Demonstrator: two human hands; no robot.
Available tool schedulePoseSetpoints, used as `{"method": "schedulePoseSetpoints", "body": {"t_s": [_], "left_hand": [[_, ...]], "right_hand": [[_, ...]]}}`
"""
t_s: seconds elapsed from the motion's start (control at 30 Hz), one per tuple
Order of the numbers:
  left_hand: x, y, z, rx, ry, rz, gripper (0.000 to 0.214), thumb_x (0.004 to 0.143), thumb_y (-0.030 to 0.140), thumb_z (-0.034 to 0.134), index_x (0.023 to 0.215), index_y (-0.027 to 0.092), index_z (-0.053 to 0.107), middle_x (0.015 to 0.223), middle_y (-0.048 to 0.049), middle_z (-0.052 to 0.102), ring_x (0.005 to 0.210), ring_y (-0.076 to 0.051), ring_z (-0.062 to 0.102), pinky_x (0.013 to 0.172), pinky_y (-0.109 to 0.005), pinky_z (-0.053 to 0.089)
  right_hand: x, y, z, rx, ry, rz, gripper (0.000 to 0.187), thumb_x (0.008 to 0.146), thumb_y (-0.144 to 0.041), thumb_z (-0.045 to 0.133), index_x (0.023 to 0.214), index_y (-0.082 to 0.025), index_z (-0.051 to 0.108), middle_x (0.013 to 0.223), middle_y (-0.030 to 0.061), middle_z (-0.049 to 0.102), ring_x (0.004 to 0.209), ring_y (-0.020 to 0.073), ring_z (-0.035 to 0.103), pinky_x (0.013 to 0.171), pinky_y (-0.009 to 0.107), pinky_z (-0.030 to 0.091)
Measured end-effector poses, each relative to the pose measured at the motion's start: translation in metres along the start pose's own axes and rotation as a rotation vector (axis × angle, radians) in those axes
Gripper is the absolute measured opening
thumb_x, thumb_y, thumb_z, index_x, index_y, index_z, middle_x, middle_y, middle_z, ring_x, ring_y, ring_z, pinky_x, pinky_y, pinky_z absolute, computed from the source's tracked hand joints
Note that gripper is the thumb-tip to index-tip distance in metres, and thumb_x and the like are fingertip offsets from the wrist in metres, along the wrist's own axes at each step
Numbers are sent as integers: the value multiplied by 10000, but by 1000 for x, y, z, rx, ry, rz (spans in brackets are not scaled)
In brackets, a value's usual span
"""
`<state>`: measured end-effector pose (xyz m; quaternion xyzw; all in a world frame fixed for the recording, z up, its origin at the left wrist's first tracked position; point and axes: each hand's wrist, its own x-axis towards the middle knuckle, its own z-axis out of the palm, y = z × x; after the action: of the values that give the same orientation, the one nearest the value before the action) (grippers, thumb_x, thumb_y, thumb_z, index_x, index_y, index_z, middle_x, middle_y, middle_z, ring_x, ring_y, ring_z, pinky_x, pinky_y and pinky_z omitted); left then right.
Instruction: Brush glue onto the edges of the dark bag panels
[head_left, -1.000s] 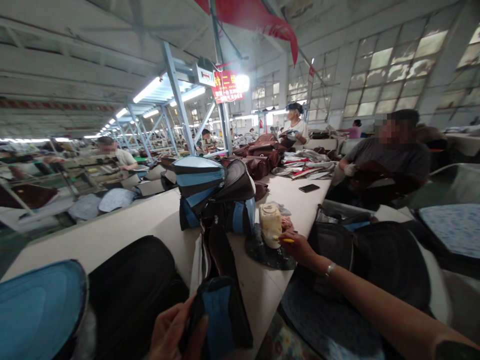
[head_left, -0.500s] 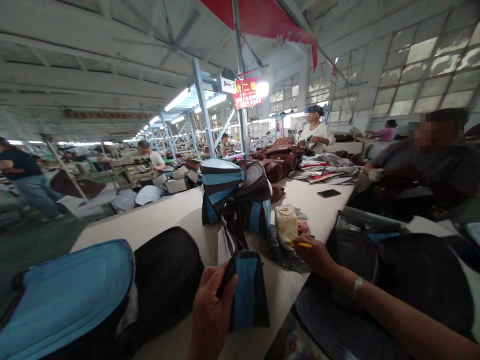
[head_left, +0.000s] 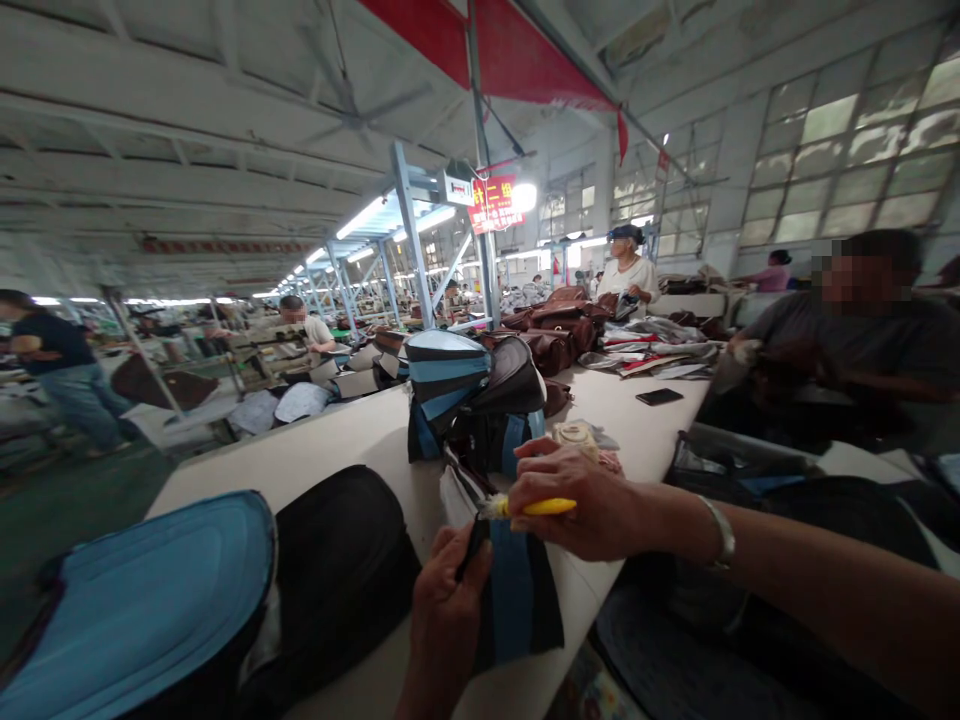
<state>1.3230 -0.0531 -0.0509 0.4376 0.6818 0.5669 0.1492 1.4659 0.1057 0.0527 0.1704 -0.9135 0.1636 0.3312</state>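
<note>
Pinched in my left hand [head_left: 454, 590] is the upper left edge of a black fabric piece with a blue stripe [head_left: 510, 585]. My right hand [head_left: 577, 495] grips a yellow-handled brush [head_left: 551, 507], its pale bristles at the piece's top edge, close to my left fingertips. Whether the bristles touch the fabric I cannot tell. Behind my right hand a cream-coloured container [head_left: 576, 434] shows only its top. Farther back on the table stand stacked blue-and-black bag pieces [head_left: 448, 362].
On the white table [head_left: 352, 430], a large blue panel [head_left: 165, 590] and a black panel [head_left: 337, 570] lie at left. A phone [head_left: 659, 397], brown bags [head_left: 555, 345] and layered fabric pieces [head_left: 652, 345] are farther back. A co-worker [head_left: 870, 330] sits at right.
My right hand has moved left with the brush, from the cream container to the fabric piece's top edge. My left hand and the piece have shifted slightly right in view.
</note>
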Motion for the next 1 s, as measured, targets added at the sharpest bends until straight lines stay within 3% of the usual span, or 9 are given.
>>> {"method": "schedulePoseSetpoints", "body": {"t_s": [0.1, 0.23, 0.43, 0.57, 0.67, 0.8, 0.93, 1.0], "left_hand": [[-2, -1, -5, -15, 8, -13, 339, 881, 491, 546, 988, 214, 709, 855, -10, 517, 826, -171, 515, 743, -259, 415], [-3, -3, -6, -5, 0, -20, 341, 888, 488, 539, 1021, 221, 706, 893, -16, 541, 857, -176, 526, 765, -263, 413], [-4, 0, 5, 4, -36, -6, 330, 902, 475, 518, 974, 206, 695, 881, -18, 541, 837, -174, 525, 767, -269, 421], [-6, 1, 6, 22, -16, -11, 325, 894, 481, 527, 877, 194, 678, 877, -26, 537, 858, -182, 521, 776, -268, 420], [-7, 1, 1, 19, 0, -12, 331, 886, 486, 535, 915, 200, 700, 854, -24, 536, 826, -182, 524, 757, -270, 428], [-8, 3, -1, 32, -8, 15, 315, 893, 459, 534, 996, 225, 719, 856, -22, 556, 831, -184, 545, 774, -276, 436], [-9, 6, 4, 78, 1, 42, 337, 912, 453, 502, 1047, 222, 705, 858, -24, 537, 816, -177, 551, 768, -280, 449], [-9, 4, 7, 116, 31, 76, 334, 924, 437, 489, 1035, 205, 702, 843, -24, 524, 784, -165, 550, 739, -277, 457]], "right_hand": [[-12, 10, -11, -72, -82, 32, 57, 910, -239, 562, 860, -221, 583, 769, -7, 661, 715, 134, 590, 973, 392, 422], [-17, 13, -20, -113, -66, 57, 72, 912, -218, 554, 842, -224, 568, 759, -13, 654, 718, 135, 584, 967, 386, 421], [16, -2, 7, -114, -40, -11, 112, 890, -209, 517, 778, -209, 525, 702, 3, 608, 657, 147, 533, 848, 354, 482], [31, -10, 12, -15, 73, 45, 119, 920, -256, 519, 816, -209, 550, 750, 4, 622, 706, 146, 563, 874, 351, 492], [25, -6, 11, 54, 145, 68, 86, 924, -251, 547, 853, -209, 571, 780, -7, 628, 732, 130, 586, 912, 343, 485], [8, 3, 9, 27, 41, 65, 54, 893, -217, 575, 839, -211, 567, 748, -19, 622, 701, 132, 570, 922, 356, 484], [4, 0, 7, -21, 104, 82, 44, 897, -219, 576, 854, -219, 566, 765, -11, 640, 726, 141, 582, 919, 358, 478], [7, -1, 8, 24, 72, 44, 46, 910, -231, 561, 866, -218, 563, 779, -7, 647, 731, 138, 585, 885, 340, 482]]}}
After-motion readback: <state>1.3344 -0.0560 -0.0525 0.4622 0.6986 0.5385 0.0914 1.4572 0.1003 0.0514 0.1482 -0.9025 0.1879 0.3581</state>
